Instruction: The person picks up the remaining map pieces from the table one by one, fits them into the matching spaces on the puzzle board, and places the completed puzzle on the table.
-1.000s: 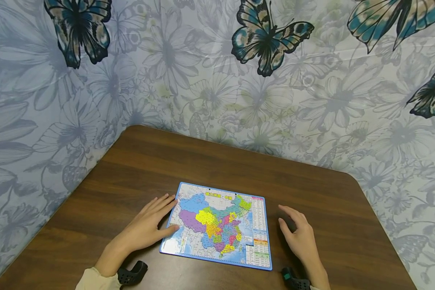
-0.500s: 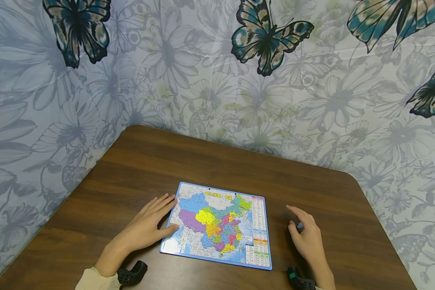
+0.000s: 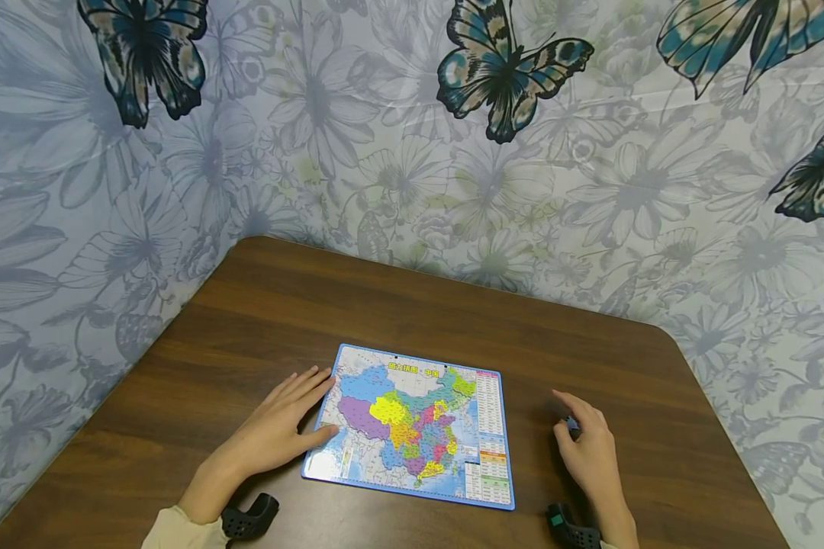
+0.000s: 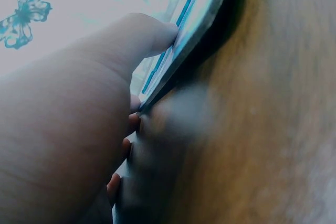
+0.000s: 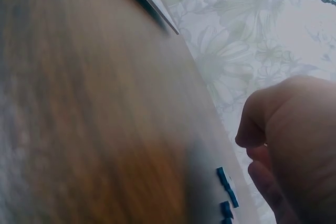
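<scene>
A map puzzle board (image 3: 408, 488) with a blue border and multicoloured regions lies on the table. My left hand (image 3: 271, 431) rests at its left side, fingers extended along the edge and thumb on the printed face. In the left wrist view the thumb (image 4: 144, 34) reaches over the board's edge (image 4: 197, 38). Right of the board, my right hand (image 3: 587, 442) hovers low with bent, relaxed fingers and the thumb apart from the index finger. A small dark-blue piece (image 3: 573, 425) shows in that gap. In the right wrist view, small blue pieces (image 5: 227, 187) lie on the table beside the hand.
The brown wooden table (image 3: 412, 297) has rounded far corners and meets a patterned cloth (image 3: 398, 168) with flowers and butterflies. Black wrist devices (image 3: 250, 518) sit on both wrists. The board's corner (image 5: 170, 22) shows at the top of the right wrist view.
My right hand has moved to the right, away from the board, and a small blue piece has come into sight between thumb and index finger. The left hand and board stay in place.
</scene>
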{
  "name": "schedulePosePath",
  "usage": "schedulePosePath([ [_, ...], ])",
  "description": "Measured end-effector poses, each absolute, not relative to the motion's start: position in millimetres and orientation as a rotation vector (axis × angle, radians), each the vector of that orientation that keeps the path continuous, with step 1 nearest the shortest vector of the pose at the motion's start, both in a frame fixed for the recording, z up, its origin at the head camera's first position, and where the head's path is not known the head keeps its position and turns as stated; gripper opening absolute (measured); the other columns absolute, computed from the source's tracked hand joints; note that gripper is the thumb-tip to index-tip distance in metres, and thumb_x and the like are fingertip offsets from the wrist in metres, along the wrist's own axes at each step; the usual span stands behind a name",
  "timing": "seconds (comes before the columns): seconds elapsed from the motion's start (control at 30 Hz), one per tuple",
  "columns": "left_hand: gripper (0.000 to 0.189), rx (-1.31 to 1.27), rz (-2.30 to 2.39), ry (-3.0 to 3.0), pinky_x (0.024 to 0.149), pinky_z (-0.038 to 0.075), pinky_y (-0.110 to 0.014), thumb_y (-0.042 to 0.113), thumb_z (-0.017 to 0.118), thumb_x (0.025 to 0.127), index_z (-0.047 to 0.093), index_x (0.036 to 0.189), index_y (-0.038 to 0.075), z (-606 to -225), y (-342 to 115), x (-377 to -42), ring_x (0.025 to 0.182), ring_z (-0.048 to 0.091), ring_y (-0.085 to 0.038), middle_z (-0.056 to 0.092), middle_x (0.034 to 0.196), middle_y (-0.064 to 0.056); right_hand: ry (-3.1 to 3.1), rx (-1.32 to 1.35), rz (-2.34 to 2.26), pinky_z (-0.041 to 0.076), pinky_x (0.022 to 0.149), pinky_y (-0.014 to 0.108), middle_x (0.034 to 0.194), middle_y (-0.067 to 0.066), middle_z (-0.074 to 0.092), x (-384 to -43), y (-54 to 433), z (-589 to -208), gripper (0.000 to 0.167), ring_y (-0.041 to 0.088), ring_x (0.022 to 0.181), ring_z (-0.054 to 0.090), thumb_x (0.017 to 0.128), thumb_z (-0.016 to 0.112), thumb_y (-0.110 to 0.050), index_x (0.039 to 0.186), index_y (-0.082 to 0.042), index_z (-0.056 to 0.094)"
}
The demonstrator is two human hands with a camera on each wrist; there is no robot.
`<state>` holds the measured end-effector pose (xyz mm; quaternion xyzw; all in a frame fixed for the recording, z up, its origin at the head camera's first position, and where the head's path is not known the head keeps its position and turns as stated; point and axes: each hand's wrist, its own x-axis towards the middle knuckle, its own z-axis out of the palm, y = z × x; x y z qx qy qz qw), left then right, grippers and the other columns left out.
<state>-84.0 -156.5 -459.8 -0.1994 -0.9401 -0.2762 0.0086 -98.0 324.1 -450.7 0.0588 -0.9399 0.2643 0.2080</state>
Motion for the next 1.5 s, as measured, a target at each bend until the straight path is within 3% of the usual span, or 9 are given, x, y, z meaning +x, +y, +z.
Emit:
schedulePosePath([
  [0.37,0.081,-0.623,-0.862,-2.941,0.125,0.020,-0.061,0.057,0.065,0.096,0.044,0.157,0.008,-459.8,-156.7,-84.6,0.155,0.030,-0.037,0.038,0.165,-0.012,-2.684,0.048,0.789,0.047,0.089,0.067,0.134,0.027,0.063,-97.3,328.1,-448.3,0.049,0.049,0.120,0.053,0.086,0.058,0.011,0.132,-0.002,0.066],
  [0.9,0.081,-0.620,-0.867,-2.939,0.125,0.021,-0.061,0.056,0.067,0.095,0.045,0.156,0.007,-459.5,-156.2,-84.8,0.154,0.031,-0.037,0.039,0.164,-0.012,-2.748,-0.018,0.777,0.049,0.088,0.066,0.134,0.028,0.062,-98.4,330.1,-450.1,0.040,0.046,0.110,0.060,0.093,0.066,-0.002,0.133,-0.003,0.066],
  [1.07,0.080,-0.620,-0.869,-2.939,0.125,0.021,-0.061,0.055,0.067,0.095,0.045,0.156,0.007,-459.3,-156.2,-84.7,0.154,0.031,-0.038,0.039,0.164,-0.012,-2.738,0.022,0.789,0.050,0.089,0.065,0.135,0.029,0.062,-99.2,330.6,-451.8,0.042,0.048,0.111,0.059,0.091,0.069,-0.002,0.133,-0.002,0.066],
  [1.5,0.081,-0.622,-0.870,-2.939,0.125,0.021,-0.061,0.056,0.067,0.095,0.045,0.156,0.008,-461.2,-156.7,-84.6,0.154,0.031,-0.037,0.039,0.164,-0.012,-2.826,-0.035,0.833,0.050,0.093,0.066,0.141,0.025,0.059,-96.5,330.3,-449.9,0.046,0.047,0.119,0.059,0.095,0.060,0.000,0.140,-0.006,0.061],
])
